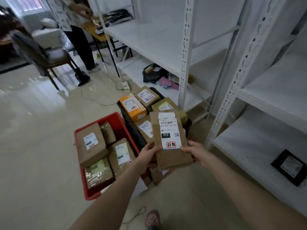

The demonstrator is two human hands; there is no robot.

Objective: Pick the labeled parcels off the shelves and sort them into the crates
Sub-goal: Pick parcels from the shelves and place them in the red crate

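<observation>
I hold a flat brown parcel (171, 156) with a white label reading 010 between both hands, above the crates. My left hand (147, 156) grips its left edge and my right hand (197, 153) grips its right edge. Below on the floor stands a red crate (114, 117) with several brown labeled parcels (90, 143) in it. To its right is a black crate (131, 127) that holds an orange box (132, 106) and several brown parcels. A black-framed parcel (289, 166) lies on the low shelf at the right.
White metal shelving (184, 52) fills the right side, with mostly bare boards and a pile of bags (154, 74) on a low board. Another person (79, 39) stands at a table at the back left, beside a chair (46, 53). Cables (103, 97) run across the pale floor.
</observation>
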